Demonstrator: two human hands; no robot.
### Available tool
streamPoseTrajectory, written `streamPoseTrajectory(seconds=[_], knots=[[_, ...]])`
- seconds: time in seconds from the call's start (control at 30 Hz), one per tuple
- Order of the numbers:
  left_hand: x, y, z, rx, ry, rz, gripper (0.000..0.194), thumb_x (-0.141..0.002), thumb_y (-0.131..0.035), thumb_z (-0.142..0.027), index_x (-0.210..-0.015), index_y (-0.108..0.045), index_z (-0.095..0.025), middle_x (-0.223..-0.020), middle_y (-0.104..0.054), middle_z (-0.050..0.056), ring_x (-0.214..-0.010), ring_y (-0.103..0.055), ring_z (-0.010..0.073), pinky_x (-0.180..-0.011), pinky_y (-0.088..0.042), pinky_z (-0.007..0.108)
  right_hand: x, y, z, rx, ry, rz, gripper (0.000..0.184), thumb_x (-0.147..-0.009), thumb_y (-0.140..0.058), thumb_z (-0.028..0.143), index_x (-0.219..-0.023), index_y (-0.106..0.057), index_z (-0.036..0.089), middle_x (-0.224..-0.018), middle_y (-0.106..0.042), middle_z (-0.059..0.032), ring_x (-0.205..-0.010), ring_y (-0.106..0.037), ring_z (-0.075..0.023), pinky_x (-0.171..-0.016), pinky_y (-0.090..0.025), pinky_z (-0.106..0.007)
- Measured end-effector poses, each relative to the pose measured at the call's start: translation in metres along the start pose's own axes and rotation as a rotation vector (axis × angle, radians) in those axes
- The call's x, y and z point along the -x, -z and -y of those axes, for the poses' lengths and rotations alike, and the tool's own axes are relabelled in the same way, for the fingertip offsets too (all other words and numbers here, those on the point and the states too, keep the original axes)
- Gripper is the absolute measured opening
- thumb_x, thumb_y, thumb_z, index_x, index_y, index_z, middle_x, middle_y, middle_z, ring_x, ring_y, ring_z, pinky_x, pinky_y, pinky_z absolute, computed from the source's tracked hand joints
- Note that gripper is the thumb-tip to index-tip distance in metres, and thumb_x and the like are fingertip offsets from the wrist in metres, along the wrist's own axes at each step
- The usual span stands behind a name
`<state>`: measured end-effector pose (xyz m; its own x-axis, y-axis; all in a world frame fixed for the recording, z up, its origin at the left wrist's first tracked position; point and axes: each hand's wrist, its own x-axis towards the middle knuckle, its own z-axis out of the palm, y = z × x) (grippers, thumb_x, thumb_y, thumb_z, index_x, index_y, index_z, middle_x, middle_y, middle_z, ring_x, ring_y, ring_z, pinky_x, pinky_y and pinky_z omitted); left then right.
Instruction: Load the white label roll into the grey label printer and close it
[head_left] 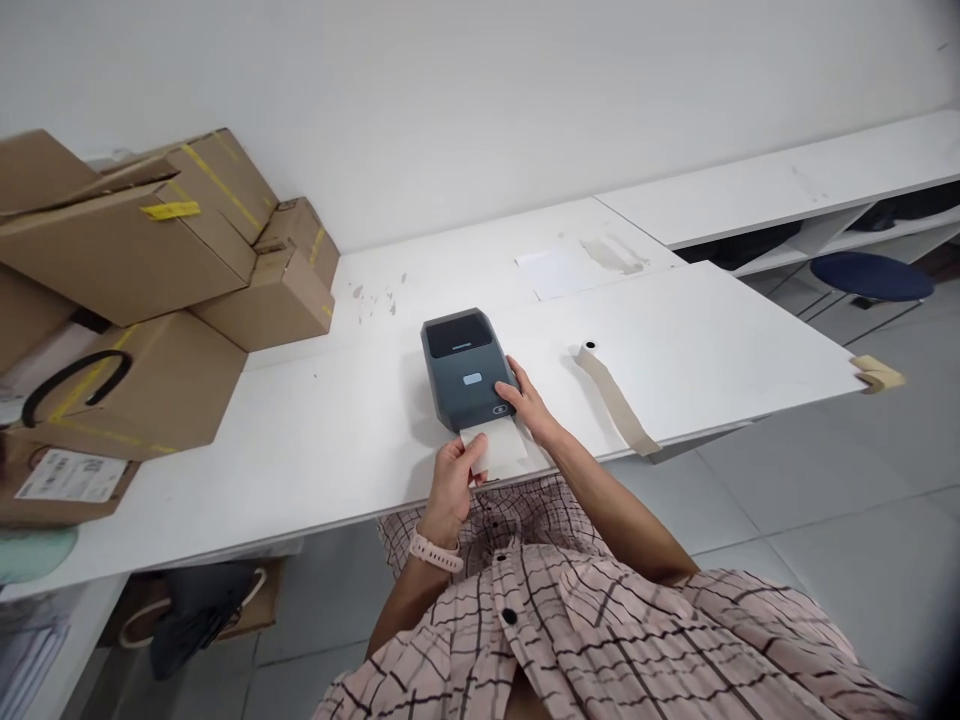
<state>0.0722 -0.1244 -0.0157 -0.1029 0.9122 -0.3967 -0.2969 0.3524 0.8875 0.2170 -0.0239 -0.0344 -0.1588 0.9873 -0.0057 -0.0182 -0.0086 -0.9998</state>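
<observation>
Cut off, tiny, hidden
At the left end of the table [337, 430], boxes [120, 250] run out of view; print on a label [73, 476] is unreadably small. Paper [501, 448] partly hides the left hand [450, 483].

Bright, diffuse light; faint soft shadows; slight blur; wide-angle stretching; dark right corners.

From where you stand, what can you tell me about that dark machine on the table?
The machine is a boxy, blue-grey unit with chamfered corners, apparently plastic. It lies flat on the white table, near its front edge. Its top has a glossy black panel at the far end, a small pale button or window mid-way, and a round-cornered mark near the front. White paper sticks out in front, pinched by the left hand; the right hand rests on its right side.
</observation>
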Motion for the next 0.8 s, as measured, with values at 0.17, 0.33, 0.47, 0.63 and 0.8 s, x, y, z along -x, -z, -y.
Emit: streamPoseTrajectory(seconds=[0.17,0.33,0.47,0.63,0.8], knots=[[0.003,0.01,0.01,-0.142,-0.048,0.013,0.048,-0.065,-0.081,-0.06,-0.074,-0.069,-0.015,-0.057,-0.059,-0.001,-0.045,-0.046,0.0089,-0.044,-0.039,0.023,0.011,0.001,0.036,0.505,0.465,-0.05,0.057,-0.094,-0.054,0.047,-0.147,-0.046,0.03,-0.144,-0.06,-0.005,-0.151,-0.03,-0.0298,-0.124,-0.022,-0.058],[-0.002,0.023,0.016,-0.256,-0.204,-0.222,0.046,-0.08,-0.065,-0.066,-0.08,-0.063,-0.02,-0.063,-0.058,-0.001,-0.055,-0.055,0.0132,-0.051,-0.046,0.025,0.015,-0.009,0.053,0.776,0.657,0.119,0.039,-0.101,-0.046,0.037,-0.139,-0.051,0.031,-0.119,-0.075,-0.0022,-0.136,-0.051,-0.0278,-0.127,-0.009,-0.055],[-0.013,0.023,-0.001,-0.273,-0.461,-0.443,0.047,-0.094,-0.052,-0.059,-0.125,-0.061,-0.025,-0.133,-0.064,0.009,-0.124,-0.059,0.0225,-0.098,-0.051,0.033,0.016,-0.017,0.051,0.828,0.626,0.094,0.031,-0.102,-0.044,0.038,-0.128,-0.058,0.029,-0.114,-0.074,-0.0054,-0.121,-0.061,-0.0283,-0.124,-0.014,-0.057],[-0.025,0.012,-0.014,-0.224,-0.44,-0.283,0.066,-0.098,-0.04,-0.062,-0.152,-0.043,-0.024,-0.164,-0.036,0.006,-0.151,-0.032,0.0247,-0.122,-0.03,0.035,0.029,-0.007,0.031,0.526,0.515,-0.057,0.047,-0.097,-0.051,0.05,-0.14,-0.049,0.03,-0.139,-0.061,-0.0081,-0.14,-0.046,-0.0304,-0.121,-0.029,-0.055],[-0.031,0.012,-0.005,-0.25,-0.462,-0.26,0.071,-0.099,-0.034,-0.064,-0.158,-0.035,-0.025,-0.168,-0.026,0.004,-0.156,-0.02,0.0237,-0.125,-0.025,0.036,0.039,0.003,-0.001,0.167,0.219,-0.097,0.065,-0.098,-0.044,0.062,-0.155,-0.033,0.031,-0.163,-0.035,-0.0076,-0.15,-0.034,-0.0278,-0.123,-0.029,-0.052]])
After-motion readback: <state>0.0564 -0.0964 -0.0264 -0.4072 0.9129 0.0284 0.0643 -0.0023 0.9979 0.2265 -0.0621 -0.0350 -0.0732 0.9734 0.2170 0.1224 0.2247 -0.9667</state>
